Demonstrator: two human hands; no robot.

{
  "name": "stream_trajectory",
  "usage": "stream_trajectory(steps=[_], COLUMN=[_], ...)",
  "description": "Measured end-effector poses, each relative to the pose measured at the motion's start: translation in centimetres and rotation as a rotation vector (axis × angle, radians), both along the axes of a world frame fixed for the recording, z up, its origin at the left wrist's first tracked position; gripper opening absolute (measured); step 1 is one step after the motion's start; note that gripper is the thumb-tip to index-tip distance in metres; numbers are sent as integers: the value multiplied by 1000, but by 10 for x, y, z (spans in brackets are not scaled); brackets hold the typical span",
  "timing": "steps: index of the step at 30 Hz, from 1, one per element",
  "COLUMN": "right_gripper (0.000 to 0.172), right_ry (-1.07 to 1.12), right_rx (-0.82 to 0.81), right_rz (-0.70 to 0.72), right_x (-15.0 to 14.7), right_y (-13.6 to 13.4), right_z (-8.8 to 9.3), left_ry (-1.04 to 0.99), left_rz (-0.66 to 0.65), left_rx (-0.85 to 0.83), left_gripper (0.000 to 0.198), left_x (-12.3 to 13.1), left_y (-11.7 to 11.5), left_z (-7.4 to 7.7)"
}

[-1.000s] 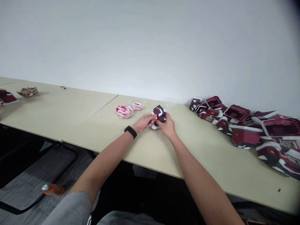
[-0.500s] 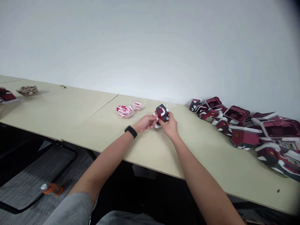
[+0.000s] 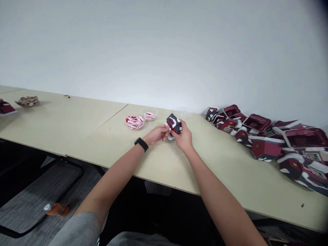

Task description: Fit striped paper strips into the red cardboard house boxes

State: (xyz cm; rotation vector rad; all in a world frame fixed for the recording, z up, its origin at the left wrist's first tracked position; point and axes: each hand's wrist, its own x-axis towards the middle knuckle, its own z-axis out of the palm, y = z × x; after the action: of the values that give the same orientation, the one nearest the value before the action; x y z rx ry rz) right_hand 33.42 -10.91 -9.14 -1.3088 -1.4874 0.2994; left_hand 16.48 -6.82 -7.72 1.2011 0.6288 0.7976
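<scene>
My right hand [image 3: 185,137] is closed around a small model house [image 3: 175,123], dark red with a dark grey roof and white snow-like patches. The house is tilted above the table. My left hand [image 3: 156,134], with a black watch on its wrist, pinches a small red-and-white striped piece [image 3: 167,126] against the left side of the house. Its fingertips partly hide the piece. Behind and to the left stands a clear bowl [image 3: 134,123] of red-and-white pieces. A second clear bowl [image 3: 150,115] with fewer such pieces is just beyond it.
A pile of similar red houses [image 3: 266,148] spreads along the right of the table [image 3: 110,140]. Far left are a bowl of brown pieces [image 3: 28,101] and another red house [image 3: 7,108]. An orange bottle [image 3: 56,209] is below the table. A white wall rises behind.
Both hands and the house have shifted slightly left in view. The house's roof is turned a little more toward me. The grips are unchanged.
</scene>
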Motion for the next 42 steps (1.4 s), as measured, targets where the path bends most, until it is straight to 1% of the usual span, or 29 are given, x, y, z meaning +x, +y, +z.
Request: stream_trajectory(steps=[8, 15, 22, 30, 42], right_gripper=[66, 67, 66, 65, 64], right_ry=[-71, -94, -105, -115, -119], right_rx=[47, 55, 50, 58, 53], right_rz=[1, -3, -2, -3, 0], right_x=[1, 1, 0, 0, 0], right_y=[0, 1, 0, -1, 0], right_z=[-1, -2, -1, 0, -1], left_ry=[-5, 13, 28, 25, -2], left_rz=[-9, -14, -9, -11, 18], left_rx=[5, 25, 22, 32, 32], left_gripper=[43, 43, 42, 44, 41], left_x=[-1, -1, -1, -2, -1], left_y=[3, 0, -2, -3, -2], left_z=[-3, -1, 2, 2, 1])
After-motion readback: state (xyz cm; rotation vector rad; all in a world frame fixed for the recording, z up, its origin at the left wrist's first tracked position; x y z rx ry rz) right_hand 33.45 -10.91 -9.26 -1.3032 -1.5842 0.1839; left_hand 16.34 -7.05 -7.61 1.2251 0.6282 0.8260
